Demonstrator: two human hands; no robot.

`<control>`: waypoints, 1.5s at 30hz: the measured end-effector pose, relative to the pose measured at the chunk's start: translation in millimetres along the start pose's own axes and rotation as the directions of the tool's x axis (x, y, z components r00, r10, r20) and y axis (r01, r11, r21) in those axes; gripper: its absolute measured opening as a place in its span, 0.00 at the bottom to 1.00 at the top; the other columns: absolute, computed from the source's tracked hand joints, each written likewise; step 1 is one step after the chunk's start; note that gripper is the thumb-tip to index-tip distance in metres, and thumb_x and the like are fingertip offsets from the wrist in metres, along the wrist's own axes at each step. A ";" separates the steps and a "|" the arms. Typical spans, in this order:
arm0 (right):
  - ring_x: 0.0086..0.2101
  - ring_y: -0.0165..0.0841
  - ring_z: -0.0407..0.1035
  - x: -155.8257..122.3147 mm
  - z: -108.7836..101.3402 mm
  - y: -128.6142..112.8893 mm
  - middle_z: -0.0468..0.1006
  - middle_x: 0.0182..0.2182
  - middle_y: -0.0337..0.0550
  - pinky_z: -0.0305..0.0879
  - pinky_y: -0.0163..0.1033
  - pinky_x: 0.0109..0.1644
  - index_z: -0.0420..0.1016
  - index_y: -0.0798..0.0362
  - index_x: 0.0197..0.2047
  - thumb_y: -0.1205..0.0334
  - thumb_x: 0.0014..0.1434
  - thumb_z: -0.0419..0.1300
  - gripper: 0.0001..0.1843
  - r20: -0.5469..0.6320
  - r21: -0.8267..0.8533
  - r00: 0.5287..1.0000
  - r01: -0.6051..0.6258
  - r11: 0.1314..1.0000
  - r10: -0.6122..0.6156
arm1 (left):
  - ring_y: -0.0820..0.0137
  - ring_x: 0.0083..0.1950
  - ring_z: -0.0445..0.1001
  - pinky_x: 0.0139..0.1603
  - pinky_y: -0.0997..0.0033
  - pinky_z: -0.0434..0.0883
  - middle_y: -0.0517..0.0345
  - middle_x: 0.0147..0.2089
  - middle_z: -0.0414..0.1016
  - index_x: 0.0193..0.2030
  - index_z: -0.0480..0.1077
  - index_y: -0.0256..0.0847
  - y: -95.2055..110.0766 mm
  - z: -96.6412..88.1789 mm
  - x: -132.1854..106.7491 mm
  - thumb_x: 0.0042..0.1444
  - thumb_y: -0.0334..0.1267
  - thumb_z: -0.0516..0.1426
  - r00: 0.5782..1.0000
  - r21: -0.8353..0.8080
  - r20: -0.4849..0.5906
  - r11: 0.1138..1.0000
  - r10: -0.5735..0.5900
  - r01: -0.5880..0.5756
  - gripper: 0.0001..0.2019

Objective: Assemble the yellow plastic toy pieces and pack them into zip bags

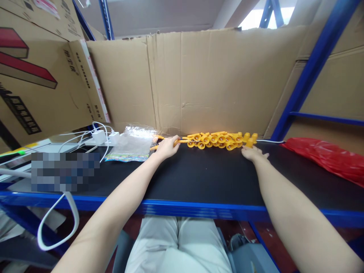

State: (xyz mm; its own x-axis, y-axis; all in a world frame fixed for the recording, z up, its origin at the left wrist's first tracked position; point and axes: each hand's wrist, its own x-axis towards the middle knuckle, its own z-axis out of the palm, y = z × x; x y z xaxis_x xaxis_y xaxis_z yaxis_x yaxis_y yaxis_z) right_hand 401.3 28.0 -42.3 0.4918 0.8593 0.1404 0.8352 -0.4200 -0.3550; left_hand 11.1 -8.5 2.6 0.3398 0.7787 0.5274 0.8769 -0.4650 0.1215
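Both arms reach across the black tabletop (199, 178) to its far edge, where a heap of yellow plastic pieces (218, 139) lies in a row against the cardboard wall (213, 76). The left hand (167, 147) sits at the left end of the row, curled over a few orange rods (184, 141). Its grip appears to close on them, though the fingers are mostly hidden behind the knuckles. Rod ends poke out on both sides of the hand.

The right hand (254, 152) lies at the right end of the row. Its grip is wide and it holds nothing: the fingers are spread low over the tabletop and the fingertips touch the last yellow pieces.

Just left of the left hand lies a clear plastic bag (132, 146) with colourful print along its near edge. Beyond it white chargers (100, 136) sit among white cables, and one thick white cable (57, 216) loops down over the blue front edge. A red plastic bag (327, 159) lies well to the right, beside a blue shelf upright (313, 68). Printed cardboard boxes (34, 76) stand on the left.
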 end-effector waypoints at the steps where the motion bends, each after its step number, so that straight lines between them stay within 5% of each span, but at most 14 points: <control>1: 0.59 0.53 0.47 -0.1 -0.1 -0.3 0.56 0.60 0.55 0.36 0.69 0.56 0.66 0.48 0.55 0.56 0.56 0.49 0.23 0.004 0.000 1.000 -0.003 1.000 0.003 | 0.64 0.41 0.74 0.41 0.69 0.66 0.54 0.40 0.75 0.49 0.64 0.45 -0.7 0.1 0.1 0.58 0.41 0.48 1.000 0.006 -0.002 1.000 -0.006 0.006 0.14; 7: 0.53 0.56 0.55 -4.4 -3.5 -4.6 0.62 0.52 0.61 0.39 0.74 0.51 0.70 0.52 0.49 0.56 0.52 0.53 0.21 -0.151 0.057 0.987 -0.046 0.997 0.054 | 0.65 0.38 0.74 0.37 0.71 0.64 0.57 0.36 0.75 0.48 0.64 0.46 -5.8 0.2 1.0 0.56 0.41 0.51 0.999 0.023 -0.012 0.999 -0.040 0.040 0.13; 14: 0.47 0.49 0.64 -16.7 -23.3 -29.5 0.67 0.46 0.58 0.47 0.67 0.51 0.68 0.51 0.46 0.57 0.58 0.48 0.16 -0.257 0.181 0.958 -0.084 0.980 0.130 | 0.67 0.37 0.73 0.36 0.73 0.63 0.60 0.34 0.74 0.48 0.63 0.49 -8.1 -0.2 2.3 0.53 0.41 0.53 0.995 0.029 0.034 0.995 -0.099 0.098 0.14; 19: 0.45 0.45 0.65 -31.9 -40.6 -51.7 0.70 0.44 0.55 0.55 0.57 0.49 0.63 0.51 0.51 0.59 0.59 0.47 0.17 -0.366 0.278 0.931 0.094 0.956 0.015 | 0.66 0.37 0.73 0.38 0.71 0.63 0.59 0.36 0.74 0.48 0.63 0.49 -12.1 1.4 3.3 0.52 0.42 0.54 0.997 0.026 0.027 0.997 -0.070 0.069 0.15; 23: 0.45 0.44 0.66 -44.0 -46.7 -68.6 0.72 0.44 0.52 0.58 0.51 0.48 0.52 0.49 0.60 0.57 0.55 0.53 0.30 -0.432 0.285 0.887 0.305 0.909 -0.163 | 0.66 0.37 0.73 0.38 0.71 0.63 0.58 0.37 0.74 0.48 0.64 0.48 -13.1 1.2 3.3 0.52 0.41 0.54 0.998 0.018 0.025 0.998 -0.059 0.058 0.15; 27: 0.43 0.41 0.68 -55.4 -44.9 -85.2 0.71 0.46 0.51 0.61 0.46 0.47 0.55 0.52 0.58 0.58 0.52 0.57 0.30 -0.470 0.305 0.820 0.497 0.812 -0.326 | 0.65 0.38 0.73 0.38 0.71 0.64 0.58 0.36 0.74 0.47 0.64 0.48 -12.4 0.2 3.0 0.53 0.41 0.54 0.999 0.022 0.012 0.999 -0.046 0.046 0.14; 31: 0.39 0.38 0.70 -71.8 -41.7 -101.0 0.74 0.40 0.48 0.64 0.44 0.45 0.62 0.53 0.48 0.59 0.50 0.60 0.22 -0.435 0.325 0.761 0.632 0.704 -0.482 | 0.66 0.38 0.73 0.37 0.71 0.63 0.59 0.36 0.74 0.47 0.64 0.48 -11.2 -0.9 3.0 0.53 0.42 0.54 0.998 0.022 0.013 0.998 -0.057 0.057 0.14; 40: 0.40 0.35 0.69 -97.7 -28.3 -118.9 0.73 0.40 0.46 0.64 0.44 0.47 0.64 0.53 0.42 0.64 0.51 0.60 0.15 -0.218 0.322 0.512 0.842 0.434 -0.831 | 0.67 0.36 0.73 0.36 0.73 0.63 0.59 0.34 0.74 0.47 0.65 0.48 -9.7 0.4 3.0 0.53 0.43 0.54 0.998 0.042 0.002 0.997 -0.070 0.070 0.14; 45: 0.43 0.35 0.69 -96.0 -20.9 -117.0 0.73 0.41 0.45 0.63 0.44 0.49 0.64 0.53 0.44 0.66 0.51 0.59 0.15 -0.136 0.353 0.467 0.847 0.398 -0.874 | 0.67 0.36 0.73 0.36 0.73 0.63 0.59 0.36 0.75 0.47 0.65 0.48 -11.7 1.2 2.8 0.53 0.43 0.54 0.997 0.050 0.044 0.997 -0.062 0.060 0.14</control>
State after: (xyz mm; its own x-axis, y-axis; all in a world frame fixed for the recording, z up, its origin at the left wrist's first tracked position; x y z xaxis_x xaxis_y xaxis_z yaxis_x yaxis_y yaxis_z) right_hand 261.5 -11.4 5.0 -0.4663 0.7290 0.5011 0.6624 0.6632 -0.3484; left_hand 2.2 -0.4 1.7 0.2996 0.8239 0.4810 0.9116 -0.3960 0.1104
